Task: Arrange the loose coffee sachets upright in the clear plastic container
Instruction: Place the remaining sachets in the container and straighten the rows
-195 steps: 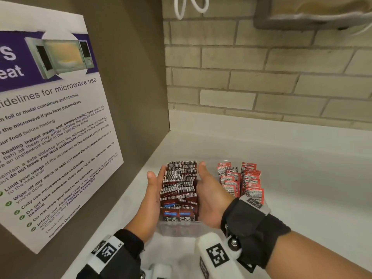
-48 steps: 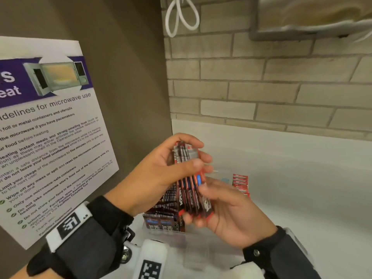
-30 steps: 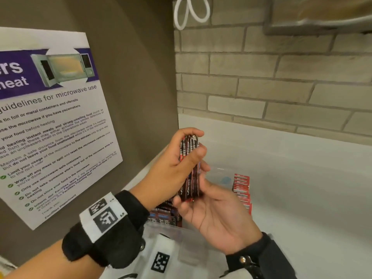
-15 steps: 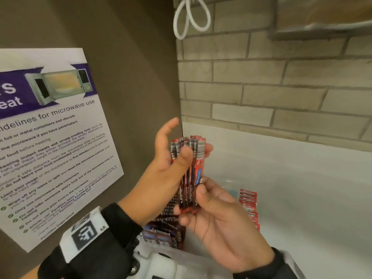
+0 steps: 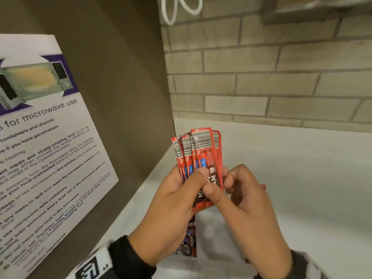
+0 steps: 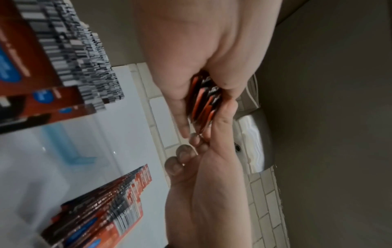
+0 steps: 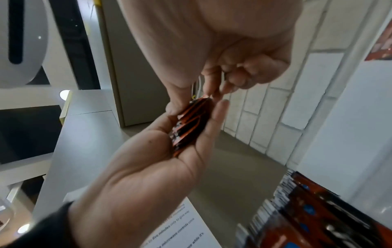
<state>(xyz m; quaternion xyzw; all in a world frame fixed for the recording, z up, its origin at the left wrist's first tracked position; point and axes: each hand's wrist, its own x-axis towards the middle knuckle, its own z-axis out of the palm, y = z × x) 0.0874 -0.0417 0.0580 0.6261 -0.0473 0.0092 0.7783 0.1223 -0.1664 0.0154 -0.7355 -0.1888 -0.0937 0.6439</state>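
A fanned bundle of red coffee sachets (image 5: pixel 201 158) stands upright in both hands, barcode ends up, above the clear plastic container (image 5: pixel 203 267). My left hand (image 5: pixel 187 184) grips the bundle from the left, thumb across its front. My right hand (image 5: pixel 223 186) pinches its lower right edge, with the thumb on the front. The left wrist view shows the bundle (image 6: pixel 203 104) edge-on between both hands. In the right wrist view it (image 7: pixel 191 124) lies in the left palm. A row of sachets (image 5: pixel 190 242) stands in the container below the hands.
A brown side panel carrying a microwave notice (image 5: pixel 40 158) stands close on the left. The brick wall (image 5: pixel 261 87) lies behind and the white counter (image 5: pixel 302 188) spreads to the right. A second row of sachets (image 6: pixel 106 209) fills the container's other side.
The bundle has turned from edge-on to face the camera and has fanned out. My left fingers have closed round it, and my right thumb now lies on its front.
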